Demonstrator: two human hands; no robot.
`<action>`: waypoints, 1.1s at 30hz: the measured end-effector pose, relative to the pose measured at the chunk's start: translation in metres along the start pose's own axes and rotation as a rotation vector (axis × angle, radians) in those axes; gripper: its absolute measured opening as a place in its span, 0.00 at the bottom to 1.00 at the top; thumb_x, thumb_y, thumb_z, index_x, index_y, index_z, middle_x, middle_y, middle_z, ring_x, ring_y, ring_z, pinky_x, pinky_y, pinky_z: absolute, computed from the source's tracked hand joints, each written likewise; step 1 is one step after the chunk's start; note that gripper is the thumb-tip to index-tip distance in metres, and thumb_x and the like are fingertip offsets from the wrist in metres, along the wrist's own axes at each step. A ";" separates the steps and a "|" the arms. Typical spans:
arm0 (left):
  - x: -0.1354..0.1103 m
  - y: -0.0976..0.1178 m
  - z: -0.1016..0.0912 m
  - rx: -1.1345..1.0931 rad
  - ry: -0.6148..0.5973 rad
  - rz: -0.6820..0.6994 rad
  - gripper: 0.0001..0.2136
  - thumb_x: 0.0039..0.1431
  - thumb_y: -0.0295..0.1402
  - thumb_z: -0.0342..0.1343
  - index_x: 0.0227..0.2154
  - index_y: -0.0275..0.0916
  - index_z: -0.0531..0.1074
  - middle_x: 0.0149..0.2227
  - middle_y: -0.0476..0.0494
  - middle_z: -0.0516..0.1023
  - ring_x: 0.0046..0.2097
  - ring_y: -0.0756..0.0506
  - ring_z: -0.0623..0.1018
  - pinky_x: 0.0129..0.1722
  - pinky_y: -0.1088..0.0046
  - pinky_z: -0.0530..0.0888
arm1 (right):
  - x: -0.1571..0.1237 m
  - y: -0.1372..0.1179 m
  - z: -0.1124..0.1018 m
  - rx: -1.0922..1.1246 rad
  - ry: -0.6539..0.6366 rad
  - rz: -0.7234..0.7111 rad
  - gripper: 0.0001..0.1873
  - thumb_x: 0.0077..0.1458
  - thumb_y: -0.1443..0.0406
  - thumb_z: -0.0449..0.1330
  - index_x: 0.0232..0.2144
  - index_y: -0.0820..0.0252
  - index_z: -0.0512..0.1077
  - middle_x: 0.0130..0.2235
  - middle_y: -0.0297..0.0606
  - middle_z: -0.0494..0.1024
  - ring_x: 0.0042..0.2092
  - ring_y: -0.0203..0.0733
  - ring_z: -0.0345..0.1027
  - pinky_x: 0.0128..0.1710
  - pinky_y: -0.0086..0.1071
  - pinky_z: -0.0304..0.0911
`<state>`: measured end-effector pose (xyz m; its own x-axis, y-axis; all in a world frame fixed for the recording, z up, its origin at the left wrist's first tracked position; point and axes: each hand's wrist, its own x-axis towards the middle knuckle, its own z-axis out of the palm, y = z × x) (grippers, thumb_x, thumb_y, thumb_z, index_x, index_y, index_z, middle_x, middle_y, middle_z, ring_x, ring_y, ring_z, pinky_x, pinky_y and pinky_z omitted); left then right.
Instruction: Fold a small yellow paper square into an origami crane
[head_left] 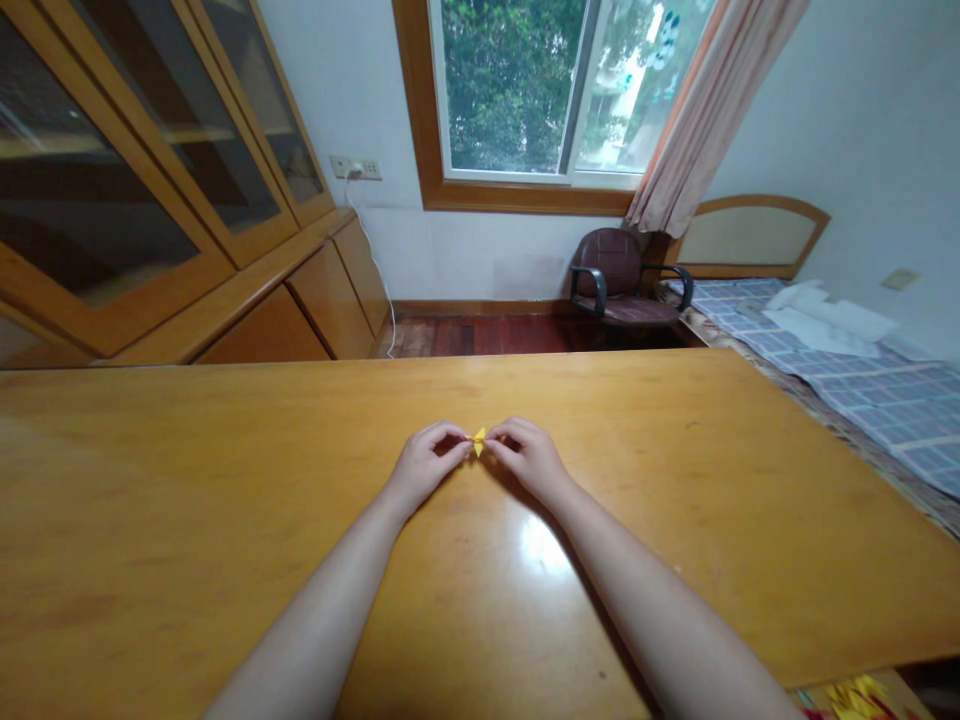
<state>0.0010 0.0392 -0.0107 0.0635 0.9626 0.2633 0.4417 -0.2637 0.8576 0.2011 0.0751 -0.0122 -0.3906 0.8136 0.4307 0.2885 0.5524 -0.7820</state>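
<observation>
A small yellow folded-paper piece with pointed tips is held between my two hands, just above the wooden table. My left hand pinches its left end between thumb and fingers. From the other side, my right hand pinches the right end the same way. The fingertips cover both ends of the piece, so its full shape is hidden. Both forearms reach in from the near edge of the view.
Below the table's near right corner lie several yellow and red pieces. A glass-door cabinet stands at the left. Beyond the table are an office chair and a window. A bed with a checked cover runs along the right.
</observation>
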 end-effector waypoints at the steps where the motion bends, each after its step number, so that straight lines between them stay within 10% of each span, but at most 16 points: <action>1: 0.000 -0.001 0.000 -0.024 -0.002 -0.008 0.07 0.57 0.37 0.59 0.31 0.39 0.76 0.31 0.46 0.79 0.35 0.46 0.77 0.37 0.72 0.72 | 0.000 0.000 0.000 -0.003 0.004 0.001 0.03 0.56 0.67 0.63 0.30 0.58 0.77 0.31 0.37 0.78 0.33 0.38 0.70 0.35 0.30 0.64; 33: 0.000 0.003 -0.002 -0.039 -0.027 0.045 0.06 0.58 0.37 0.59 0.32 0.40 0.77 0.33 0.45 0.77 0.36 0.46 0.78 0.38 0.72 0.73 | 0.000 0.001 -0.001 -0.008 -0.035 0.026 0.04 0.57 0.67 0.62 0.31 0.59 0.78 0.32 0.37 0.80 0.34 0.38 0.72 0.37 0.30 0.66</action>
<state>0.0001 0.0389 -0.0073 0.1071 0.9509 0.2903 0.4025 -0.3085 0.8619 0.2019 0.0757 -0.0125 -0.4133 0.8211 0.3937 0.3063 0.5326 -0.7890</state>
